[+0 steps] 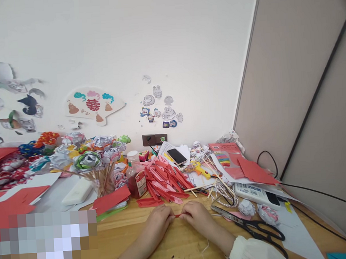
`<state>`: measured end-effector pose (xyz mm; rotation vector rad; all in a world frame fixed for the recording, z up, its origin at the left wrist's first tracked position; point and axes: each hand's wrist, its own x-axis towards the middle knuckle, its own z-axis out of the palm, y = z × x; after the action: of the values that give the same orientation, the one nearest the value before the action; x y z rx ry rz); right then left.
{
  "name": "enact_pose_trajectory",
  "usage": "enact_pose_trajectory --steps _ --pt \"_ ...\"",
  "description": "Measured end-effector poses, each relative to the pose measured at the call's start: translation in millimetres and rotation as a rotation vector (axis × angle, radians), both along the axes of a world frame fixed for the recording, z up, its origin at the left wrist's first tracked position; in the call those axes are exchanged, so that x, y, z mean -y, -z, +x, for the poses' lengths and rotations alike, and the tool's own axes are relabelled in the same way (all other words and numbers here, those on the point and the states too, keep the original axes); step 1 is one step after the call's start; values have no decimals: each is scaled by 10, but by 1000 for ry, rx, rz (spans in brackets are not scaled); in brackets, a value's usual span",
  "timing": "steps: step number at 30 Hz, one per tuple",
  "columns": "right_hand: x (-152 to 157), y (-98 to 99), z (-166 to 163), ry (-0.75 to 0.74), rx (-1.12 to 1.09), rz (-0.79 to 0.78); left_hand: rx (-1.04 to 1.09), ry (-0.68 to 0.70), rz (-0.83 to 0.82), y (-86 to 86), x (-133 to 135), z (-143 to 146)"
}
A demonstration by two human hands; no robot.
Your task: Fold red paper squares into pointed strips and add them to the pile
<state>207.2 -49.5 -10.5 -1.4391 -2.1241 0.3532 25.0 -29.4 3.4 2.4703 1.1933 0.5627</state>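
Between my two hands a small strip of red paper (177, 215) is pinched just above the wooden table (182, 242). My left hand (161, 220) is closed on its left end, fingers bent together. On the right end my right hand (194, 216) closes in the same way. Only a short piece of the strip shows; the rest is hidden by my fingers. Right behind the hands lies a heap of folded red and pink paper strips (167, 180). Black-handled scissors (252, 226) rest to the right of my right hand.
A bottle (136, 178) with red liquid stands left of the heap, beside paper flowers (88, 162) on sticks. Behind lie a phone (177, 156) and a yellow glue gun (201, 170). Crumpled paper balls (246, 208), red sheets (256, 171) and a black cable (323, 188) occupy the right.
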Motion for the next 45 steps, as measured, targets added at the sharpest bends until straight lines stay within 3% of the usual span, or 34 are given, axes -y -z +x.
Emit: enact_pose_trajectory --steps 7,12,17,22,29,33,37,41,45 --pt "21 -161 184 -69 -81 -128 119 24 -203 -18 -47 -116" --pt "10 -156 189 -25 -96 -130 179 -27 -307 -4 -64 -109" --pt "7 -158 216 -86 -225 -145 243 -9 -348 -44 -83 -147" --pt "-39 -126 248 43 -196 -163 150 -45 -236 -29 -133 -198" --pt "-95 -39 254 6 -7 111 -89 -132 65 -104 -162 -255" --pt "-213 -76 280 188 -80 252 -211 -237 273 -204 -248 -419" --pt "-376 -149 172 348 -40 176 -329 -281 265 -174 -351 -527" --pt "-399 -167 -15 302 146 17 -352 -238 221 -60 -451 -550" --pt "-279 -165 -98 243 126 42 -229 -81 280 34 -516 -545"
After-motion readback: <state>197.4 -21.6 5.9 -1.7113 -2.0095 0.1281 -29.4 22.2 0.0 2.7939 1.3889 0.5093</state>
